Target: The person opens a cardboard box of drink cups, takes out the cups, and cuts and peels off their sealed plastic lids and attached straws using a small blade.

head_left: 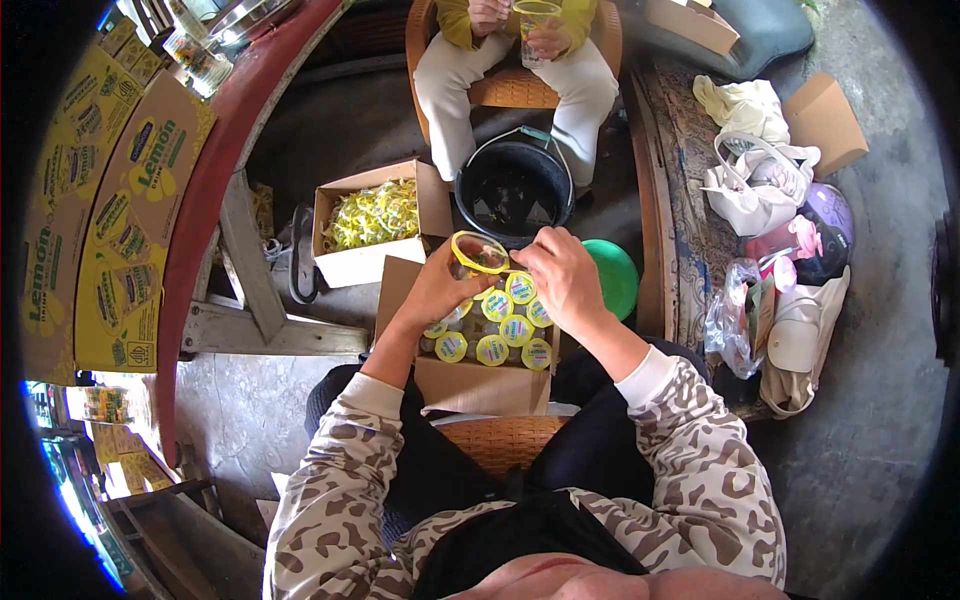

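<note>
In the head view my left hand [436, 290] is wrapped round a clear plastic cup [478, 262] with a yellow rim, tilted so that its mouth faces me. Close to the cup's right edge, my right hand [562, 278] has its fingers pinched together. Whatever sits between those fingertips is too small to make out. Below both hands stands an open cardboard box [480, 388] holding several sealed drink cups [492, 349] with yellow printed lids. Part of the box is hidden behind my hands.
A black bucket [468, 205] of dark liquid stands ahead, with a green basin [618, 280] to its right. Yellow plastic scraps [370, 215] fill another box. Opposite sits a person [445, 90] holding a cup. Bags [765, 185] lie right; lemon-drink cartons [130, 220] stand left.
</note>
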Demonstrator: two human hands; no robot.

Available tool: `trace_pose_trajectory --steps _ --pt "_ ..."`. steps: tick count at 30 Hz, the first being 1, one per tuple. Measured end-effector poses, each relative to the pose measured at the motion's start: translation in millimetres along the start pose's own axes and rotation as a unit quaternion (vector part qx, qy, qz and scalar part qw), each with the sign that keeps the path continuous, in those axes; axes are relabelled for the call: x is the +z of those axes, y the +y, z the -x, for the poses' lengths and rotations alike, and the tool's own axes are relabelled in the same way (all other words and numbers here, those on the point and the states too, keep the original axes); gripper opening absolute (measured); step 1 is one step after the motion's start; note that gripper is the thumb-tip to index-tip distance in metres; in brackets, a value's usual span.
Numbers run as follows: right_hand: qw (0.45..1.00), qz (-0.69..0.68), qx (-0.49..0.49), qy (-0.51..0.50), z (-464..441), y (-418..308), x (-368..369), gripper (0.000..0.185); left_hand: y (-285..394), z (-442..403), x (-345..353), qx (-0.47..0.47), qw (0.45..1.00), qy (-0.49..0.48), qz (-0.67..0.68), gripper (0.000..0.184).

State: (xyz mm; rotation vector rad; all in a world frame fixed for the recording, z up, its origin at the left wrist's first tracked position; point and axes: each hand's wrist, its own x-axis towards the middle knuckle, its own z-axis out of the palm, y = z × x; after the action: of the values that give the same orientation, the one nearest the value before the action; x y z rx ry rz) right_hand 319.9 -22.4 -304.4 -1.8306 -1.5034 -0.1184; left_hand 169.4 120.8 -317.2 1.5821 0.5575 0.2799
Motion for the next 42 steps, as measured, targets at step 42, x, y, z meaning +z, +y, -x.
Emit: trace_pose_trajectory --steps 42 --pt "0.999 -0.007 -0.044 0.025 -6.5 -5.0 -7.1 0.017 -5.6 0.1 -2.9 0.06 0.996 0.0 0.073 0.058"
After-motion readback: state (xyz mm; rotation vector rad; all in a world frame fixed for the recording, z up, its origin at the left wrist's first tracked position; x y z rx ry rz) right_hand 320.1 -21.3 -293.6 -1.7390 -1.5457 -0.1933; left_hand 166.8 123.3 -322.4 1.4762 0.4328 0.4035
